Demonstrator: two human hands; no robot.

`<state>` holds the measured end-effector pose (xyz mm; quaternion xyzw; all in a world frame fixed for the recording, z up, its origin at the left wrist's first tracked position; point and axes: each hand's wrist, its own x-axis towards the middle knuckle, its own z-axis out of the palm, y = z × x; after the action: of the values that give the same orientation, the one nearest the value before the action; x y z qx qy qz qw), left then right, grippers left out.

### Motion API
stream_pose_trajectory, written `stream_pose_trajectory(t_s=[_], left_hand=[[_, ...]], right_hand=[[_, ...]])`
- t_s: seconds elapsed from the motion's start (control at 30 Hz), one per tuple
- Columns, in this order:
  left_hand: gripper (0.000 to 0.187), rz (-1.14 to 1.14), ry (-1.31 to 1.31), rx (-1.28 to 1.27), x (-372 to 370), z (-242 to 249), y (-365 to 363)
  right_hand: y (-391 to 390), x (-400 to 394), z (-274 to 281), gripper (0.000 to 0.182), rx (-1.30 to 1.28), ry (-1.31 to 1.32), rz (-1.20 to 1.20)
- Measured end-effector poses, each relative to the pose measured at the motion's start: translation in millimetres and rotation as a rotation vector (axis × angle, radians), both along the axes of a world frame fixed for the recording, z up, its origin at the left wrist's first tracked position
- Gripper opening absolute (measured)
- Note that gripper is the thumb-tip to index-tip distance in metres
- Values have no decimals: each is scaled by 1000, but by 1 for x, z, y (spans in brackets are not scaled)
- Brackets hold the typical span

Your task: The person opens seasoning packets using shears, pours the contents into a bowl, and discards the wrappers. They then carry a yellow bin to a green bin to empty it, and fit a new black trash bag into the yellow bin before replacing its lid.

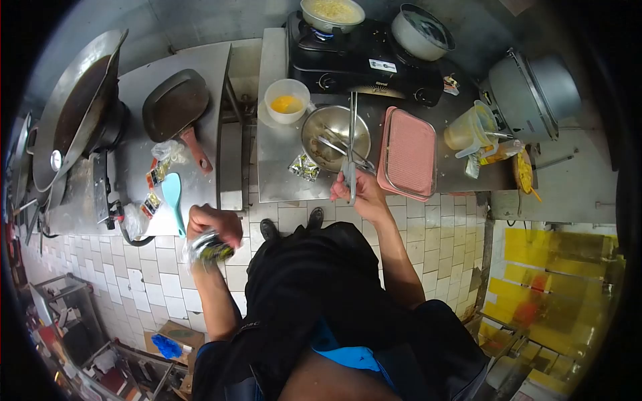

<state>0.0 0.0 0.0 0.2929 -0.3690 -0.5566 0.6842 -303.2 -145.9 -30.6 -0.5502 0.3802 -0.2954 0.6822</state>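
Note:
My left hand, closed and blurred, is over the floor between the two counters. It grips a crinkled clear plastic packet with dark green on it, partly hidden by my fingers. In my right hand is a pair of long metal tongs, their narrow arms pointing away from me across a steel bowl. Inside that bowl lie a metal utensil and some brownish bits. Green-and-silver packets rest on the counter at the bowl's left. A pink lidded container stands just right of my right hand.
A black gas stove carries a pan of pale food over a lit flame and a grey pot. A plastic cup with egg stands near the bowl. Leftward are a square pan, turquoise spatula and large wok.

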Motion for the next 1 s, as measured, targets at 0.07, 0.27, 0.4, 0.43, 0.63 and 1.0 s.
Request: stream_pose_trajectory(t_s=[0.07, 0.27, 0.4, 0.43, 0.63, 1.0], left_hand=[[7, 361, -849, 174, -10, 34, -9], [5, 253, -564, 87, -18, 30, -17], [15, 223, -460, 287, -13, 7, -16], [18, 146, -182, 298, -12, -2, -15], [8, 239, -508, 253, -19, -8, -22], [24, 228, -249, 342, -63, 4, -41]], right_hand=[[4, 5, -1, 25, -6, -1, -1], [1, -2, 8, 25, 17, -19, -16], [-4, 1, 4, 26, -22, -15, -67], [-9, 1, 3, 27, -85, 43, -154], [-25, -7, 7, 41, -184, -31, -259], [9, 62, 26, 54, 83, -252, 112]])
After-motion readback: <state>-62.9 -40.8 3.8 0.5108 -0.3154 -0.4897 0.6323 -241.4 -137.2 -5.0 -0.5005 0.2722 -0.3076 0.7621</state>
